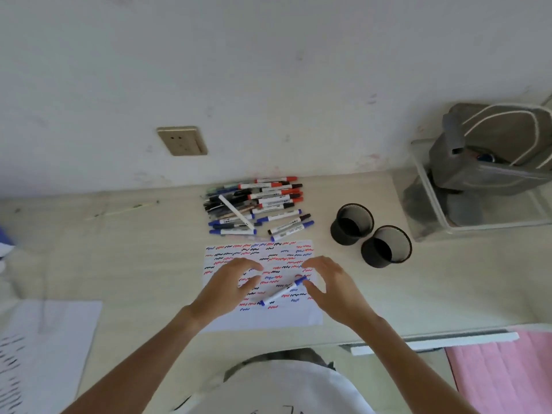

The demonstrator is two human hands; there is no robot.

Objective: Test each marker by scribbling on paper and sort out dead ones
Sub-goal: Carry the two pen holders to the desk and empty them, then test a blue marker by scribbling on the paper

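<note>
A white paper sheet [298, 315] covered in red, blue and black scribbles lies on the desk in front of me. One blue-capped marker [280, 291] lies slantwise on it, between my hands. My right hand [331, 289] hovers at the marker's capped upper end. Its thumb tip is at the cap and its forefinger is spread above, not closed round it. My left hand [230, 286] rests over the sheet's left half with loosely curved fingers and holds nothing. A pile of markers and pens [257, 209] with red, blue and black caps lies beyond the sheet, by the wall.
Two black mesh pen cups [352, 224] [386, 246] stand to the right of the pile. A clear bin [430, 213] holding a grey bag [493, 150] sits at the far right. Another scribbled sheet [44, 348] lies at the near left. The desk's front edge is just below the paper.
</note>
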